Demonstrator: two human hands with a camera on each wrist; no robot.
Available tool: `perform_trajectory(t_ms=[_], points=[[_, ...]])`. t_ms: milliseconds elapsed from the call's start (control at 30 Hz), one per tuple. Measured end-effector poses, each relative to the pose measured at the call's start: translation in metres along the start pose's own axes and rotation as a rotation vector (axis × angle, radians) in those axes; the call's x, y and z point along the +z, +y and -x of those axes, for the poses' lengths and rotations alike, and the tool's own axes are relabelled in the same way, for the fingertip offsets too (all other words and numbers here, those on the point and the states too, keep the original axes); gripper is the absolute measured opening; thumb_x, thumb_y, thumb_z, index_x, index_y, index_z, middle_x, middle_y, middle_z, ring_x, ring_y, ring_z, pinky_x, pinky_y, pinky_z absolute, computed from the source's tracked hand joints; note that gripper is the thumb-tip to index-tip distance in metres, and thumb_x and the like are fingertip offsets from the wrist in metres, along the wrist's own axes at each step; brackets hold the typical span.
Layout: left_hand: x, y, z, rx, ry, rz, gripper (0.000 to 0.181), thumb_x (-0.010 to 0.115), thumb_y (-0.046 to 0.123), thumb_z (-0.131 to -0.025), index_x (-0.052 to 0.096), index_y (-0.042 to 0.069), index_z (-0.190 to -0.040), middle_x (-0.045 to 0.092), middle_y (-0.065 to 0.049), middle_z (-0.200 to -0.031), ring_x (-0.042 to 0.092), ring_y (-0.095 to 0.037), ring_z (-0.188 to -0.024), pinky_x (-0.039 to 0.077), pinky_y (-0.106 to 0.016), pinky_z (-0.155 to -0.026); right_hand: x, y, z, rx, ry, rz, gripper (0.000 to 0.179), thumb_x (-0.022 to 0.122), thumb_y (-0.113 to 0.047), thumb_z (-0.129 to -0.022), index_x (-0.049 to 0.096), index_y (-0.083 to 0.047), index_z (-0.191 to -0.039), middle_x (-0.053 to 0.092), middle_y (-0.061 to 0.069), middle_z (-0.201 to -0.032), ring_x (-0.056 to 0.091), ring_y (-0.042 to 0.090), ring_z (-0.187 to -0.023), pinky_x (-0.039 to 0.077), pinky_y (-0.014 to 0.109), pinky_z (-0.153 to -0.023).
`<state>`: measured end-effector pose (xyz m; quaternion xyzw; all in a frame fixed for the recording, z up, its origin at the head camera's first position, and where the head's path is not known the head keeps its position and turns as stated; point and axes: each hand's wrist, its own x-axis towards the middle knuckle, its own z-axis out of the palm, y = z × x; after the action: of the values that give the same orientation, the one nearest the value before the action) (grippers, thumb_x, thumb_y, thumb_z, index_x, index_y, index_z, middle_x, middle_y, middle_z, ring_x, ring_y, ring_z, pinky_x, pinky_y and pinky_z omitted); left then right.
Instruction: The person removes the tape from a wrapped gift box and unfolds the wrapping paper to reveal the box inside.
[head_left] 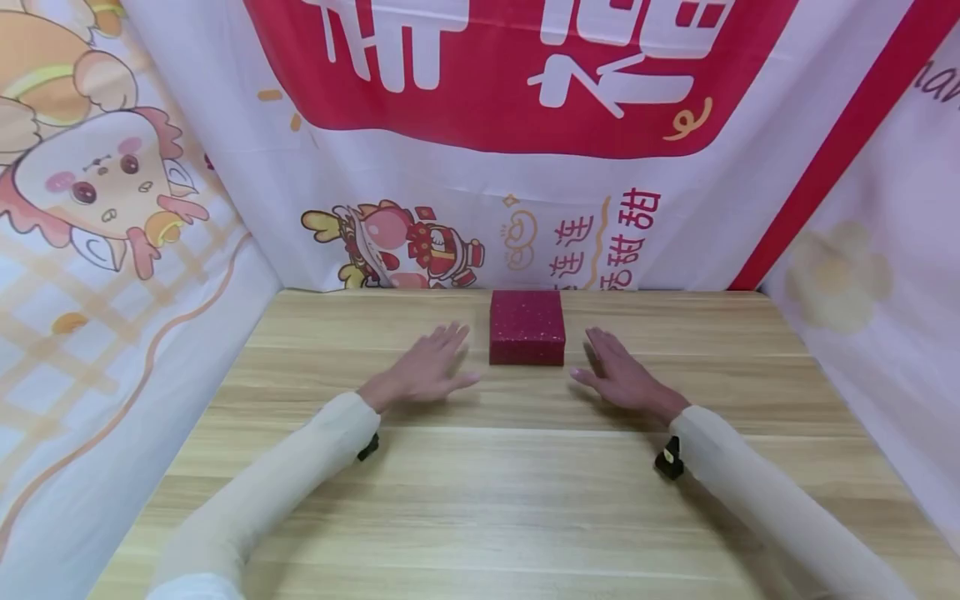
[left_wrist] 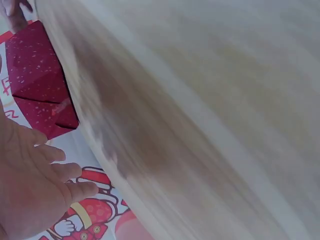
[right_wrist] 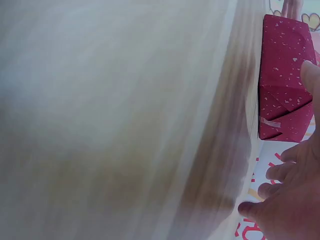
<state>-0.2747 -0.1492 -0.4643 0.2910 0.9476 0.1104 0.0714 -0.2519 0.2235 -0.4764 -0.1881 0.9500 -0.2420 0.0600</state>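
A dark red box in speckled wrapping paper sits near the back of the wooden table. Folded paper ends show on the box in the left wrist view, and a strip of clear tape crosses a fold on the box in the right wrist view. To its left, my left hand is held with fingers extended and thumb toward the box. On the other side, my right hand has its fingers stretched out and its thumb pointing inward. A gap separates each hand from the box, and both hold nothing.
The light wood table ends at a hanging printed cloth close behind the box. Printed cloth also hangs along the left and right sides. Black wrist straps show at both sleeves.
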Motion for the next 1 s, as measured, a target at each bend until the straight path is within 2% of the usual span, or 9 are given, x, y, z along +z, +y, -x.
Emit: perform_trajectory(t_ms=[133,233,300,400,533,767,867,1000], points=[[-0.001,0.007,-0.009,-0.012,0.017,0.099,0.092,0.037,0.068,-0.096,0.005,0.009,-0.159,0.004,-0.010,-0.166,0.012,-0.033,-0.153,0.015,-0.051,-0.124,0.000,-0.004,-0.006,0.052,-0.014,-0.156,0.086,0.048,-0.052,-0.099,0.007,-0.003,-0.157,0.016,0.021,-0.163,0.017,0.039,-0.150,0.015,0.055,-0.122],[0.001,0.011,-0.014,-0.036,0.018,0.200,0.097,0.036,0.073,-0.093,0.003,0.009,-0.159,0.012,-0.011,-0.165,0.017,-0.029,-0.152,0.016,-0.047,-0.124,0.000,-0.009,-0.009,0.079,-0.017,-0.231,0.087,0.049,-0.052,-0.099,0.008,-0.003,-0.157,0.022,0.021,-0.161,0.025,0.039,-0.148,0.019,0.055,-0.122],[0.002,0.013,-0.017,-0.056,0.016,0.265,0.100,0.034,0.077,-0.090,0.001,0.012,-0.159,0.021,-0.012,-0.164,0.022,-0.028,-0.151,0.018,-0.047,-0.124,0.002,-0.011,-0.013,0.084,-0.008,-0.239,0.089,0.048,-0.056,-0.098,0.010,-0.001,-0.157,0.026,0.021,-0.160,0.029,0.039,-0.146,0.021,0.054,-0.121],[0.003,0.016,-0.021,-0.074,0.017,0.340,0.104,0.033,0.082,-0.087,0.000,0.014,-0.159,0.025,-0.013,-0.162,0.026,-0.029,-0.149,0.019,-0.049,-0.123,0.005,-0.013,-0.019,0.091,0.008,-0.262,0.093,0.047,-0.063,-0.095,0.013,-0.001,-0.156,0.030,0.021,-0.159,0.033,0.039,-0.145,0.024,0.052,-0.121],[0.005,0.020,-0.027,-0.087,0.038,0.381,0.103,0.035,0.080,-0.089,0.003,0.012,-0.159,0.017,-0.014,-0.164,0.023,-0.033,-0.150,0.020,-0.051,-0.122,0.007,-0.017,-0.026,0.111,0.007,-0.293,0.097,0.045,-0.068,-0.093,0.013,-0.002,-0.157,0.030,0.021,-0.159,0.033,0.038,-0.145,0.025,0.051,-0.121],[0.011,0.025,-0.035,-0.118,0.072,0.407,0.101,0.035,0.078,-0.090,0.006,0.010,-0.159,0.014,-0.014,-0.165,0.021,-0.031,-0.151,0.019,-0.048,-0.123,0.010,-0.024,-0.037,0.146,0.028,-0.316,0.092,0.038,-0.068,-0.096,0.016,-0.003,-0.156,0.036,0.021,-0.156,0.036,0.038,-0.143,0.029,0.052,-0.119],[0.013,0.029,-0.038,-0.142,0.090,0.463,0.098,0.036,0.076,-0.091,0.010,0.010,-0.159,0.021,-0.013,-0.164,0.025,-0.030,-0.150,0.022,-0.048,-0.123,0.012,-0.028,-0.041,0.171,0.034,-0.345,0.088,0.037,-0.068,-0.096,0.019,-0.008,-0.157,0.040,0.018,-0.154,0.038,0.036,-0.142,0.032,0.052,-0.118],[0.015,0.034,-0.043,-0.136,0.112,0.549,0.090,0.040,0.069,-0.095,0.013,0.011,-0.158,0.035,-0.012,-0.158,0.036,-0.028,-0.145,0.030,-0.047,-0.120,0.013,-0.033,-0.045,0.198,0.066,-0.347,0.085,0.036,-0.068,-0.096,0.024,-0.010,-0.156,0.044,0.016,-0.152,0.040,0.034,-0.141,0.033,0.051,-0.117]])
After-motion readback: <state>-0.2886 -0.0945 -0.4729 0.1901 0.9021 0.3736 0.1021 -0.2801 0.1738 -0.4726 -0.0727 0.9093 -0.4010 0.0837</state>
